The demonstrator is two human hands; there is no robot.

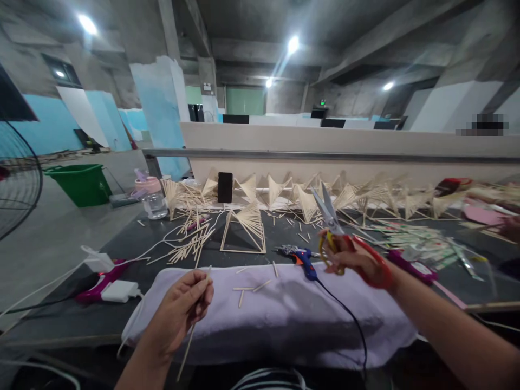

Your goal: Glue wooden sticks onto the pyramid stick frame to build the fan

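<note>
Between the thumb and fingers of my left hand is a thin wooden stick, its long end slanting down toward me. My right hand is closed around the handles of scissors, one loop yellow and one red. The blades point up and away, slightly parted. Below and left of that hand lies a blue glue gun on the edge of a lilac cloth. Several short stick pieces are scattered on the cloth. Behind it stands a twisted stick frame with a square base.
More stick frames line the back of the dark table. A phone stands among them. Left are a water bottle and a power strip with chargers. Plastic wrappers lie right. Another person's hand shows at far right.
</note>
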